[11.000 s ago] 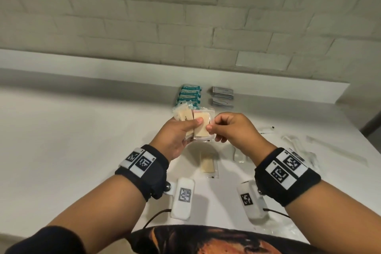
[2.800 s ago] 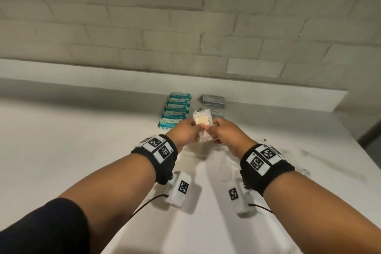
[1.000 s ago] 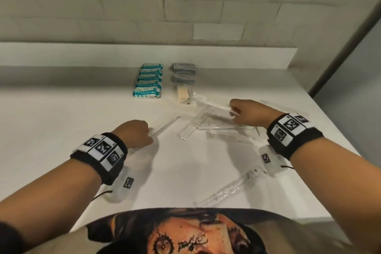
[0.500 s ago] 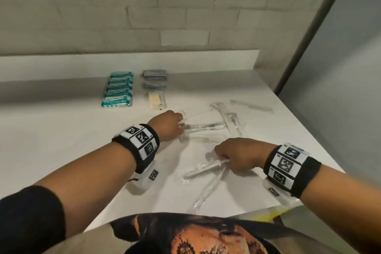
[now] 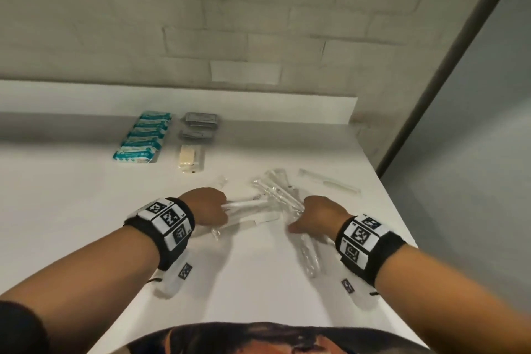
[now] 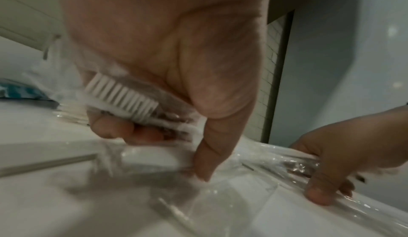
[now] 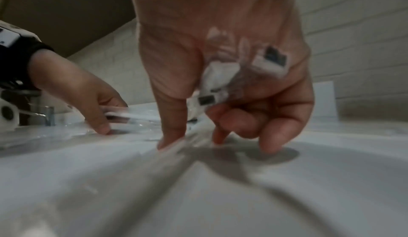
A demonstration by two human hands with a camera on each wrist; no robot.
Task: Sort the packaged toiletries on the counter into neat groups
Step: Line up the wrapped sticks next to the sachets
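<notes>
Three groups already sit neat at the back of the counter (image 5: 71, 210) in head view: teal packs (image 5: 142, 138), grey packs (image 5: 199, 126), beige packs (image 5: 189, 158); clear-wrapped long items (image 5: 275, 195) lie scattered. Left wrist: left hand (image 6: 167, 66), fingers curled round a wrapped toothbrush (image 6: 123, 99). Right wrist: right hand (image 7: 223, 57) grips wrapped razors (image 7: 220, 83). Vs 0.5 s ago, both hands sit closer to the pile.

We are looking at a white counter (image 5: 71, 210) running left to right, its far edge meeting a low white upstand (image 5: 258, 106). Behind it a wall of pale painted brick (image 5: 201, 23) is rising, dimly lit – one lighter brick (image 5: 245, 73) is showing near the middle. At the right a dark vertical strip (image 5: 448, 66) is edging a smooth grey panel (image 5: 488, 152).
</notes>
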